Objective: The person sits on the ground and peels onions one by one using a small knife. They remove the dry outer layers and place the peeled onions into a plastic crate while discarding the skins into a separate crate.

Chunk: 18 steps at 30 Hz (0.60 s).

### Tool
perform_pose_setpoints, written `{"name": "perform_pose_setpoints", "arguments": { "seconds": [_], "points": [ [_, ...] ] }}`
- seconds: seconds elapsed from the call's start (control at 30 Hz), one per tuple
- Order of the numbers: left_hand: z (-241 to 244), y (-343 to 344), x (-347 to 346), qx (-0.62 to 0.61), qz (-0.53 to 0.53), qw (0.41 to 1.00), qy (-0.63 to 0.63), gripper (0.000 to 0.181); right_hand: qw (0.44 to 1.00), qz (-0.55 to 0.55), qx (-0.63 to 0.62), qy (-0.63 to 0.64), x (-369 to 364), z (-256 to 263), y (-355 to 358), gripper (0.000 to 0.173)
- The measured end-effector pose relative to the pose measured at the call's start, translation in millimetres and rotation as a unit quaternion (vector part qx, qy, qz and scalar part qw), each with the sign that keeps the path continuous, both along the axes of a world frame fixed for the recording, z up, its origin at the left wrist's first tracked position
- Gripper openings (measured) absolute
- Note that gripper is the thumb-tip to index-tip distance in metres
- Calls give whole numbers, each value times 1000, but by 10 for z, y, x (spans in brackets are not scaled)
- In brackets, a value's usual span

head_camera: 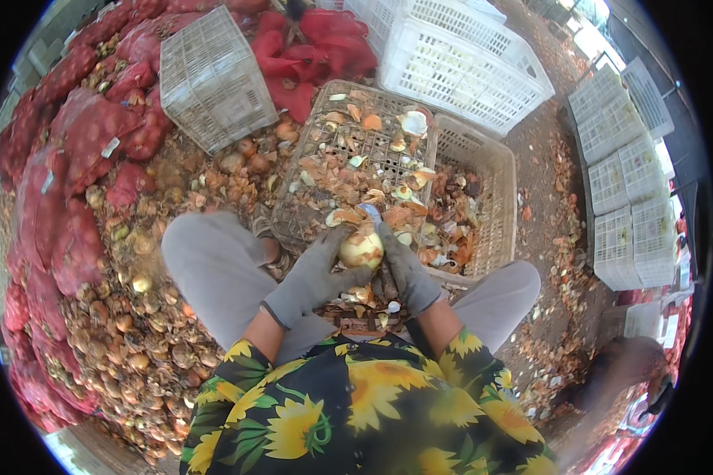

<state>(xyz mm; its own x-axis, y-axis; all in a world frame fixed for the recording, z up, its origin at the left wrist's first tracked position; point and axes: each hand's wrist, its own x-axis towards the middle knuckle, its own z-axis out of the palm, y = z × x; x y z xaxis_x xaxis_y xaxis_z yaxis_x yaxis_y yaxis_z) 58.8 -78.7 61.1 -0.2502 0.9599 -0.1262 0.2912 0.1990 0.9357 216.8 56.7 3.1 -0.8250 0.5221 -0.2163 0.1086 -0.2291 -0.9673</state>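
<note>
My left hand (310, 278), in a grey work glove, is closed around a partly peeled onion (362, 250). Brown patches of skin remain on its pale flesh. Gloved as well, my right hand (409, 274) grips a small knife (369, 210) and rests against the onion's right side. The blade points up past the onion; the handle is mostly hidden by my fingers. Just beyond both hands, an overturned plastic crate (289, 209) carries loose onion skins (327, 169) and trimmed pieces.
A crate of peelings (504, 202) stands to the right, below a white crate (469, 71) holding pale onions. Unpeeled onions (148, 338) are heaped at left beside red mesh sacks (89, 136). An upright crate (217, 83) stands ahead-left. Stacked crates (624, 178) line the far right.
</note>
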Motion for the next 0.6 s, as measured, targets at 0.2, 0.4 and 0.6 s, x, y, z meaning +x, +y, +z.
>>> {"name": "perform_pose_setpoints", "arguments": {
  "seconds": [0.2,0.4,0.6],
  "points": [
    [-77,294,-97,7,233,853,-467,45,982,36,171,-76,-182,-291,151,83],
    [-610,331,36,75,258,891,-366,47,973,-93,211,15,-240,-695,45,66],
    [-508,460,115,59,337,902,-263,38,982,-29,166,-80,-187,-410,-230,52]
  ]
}}
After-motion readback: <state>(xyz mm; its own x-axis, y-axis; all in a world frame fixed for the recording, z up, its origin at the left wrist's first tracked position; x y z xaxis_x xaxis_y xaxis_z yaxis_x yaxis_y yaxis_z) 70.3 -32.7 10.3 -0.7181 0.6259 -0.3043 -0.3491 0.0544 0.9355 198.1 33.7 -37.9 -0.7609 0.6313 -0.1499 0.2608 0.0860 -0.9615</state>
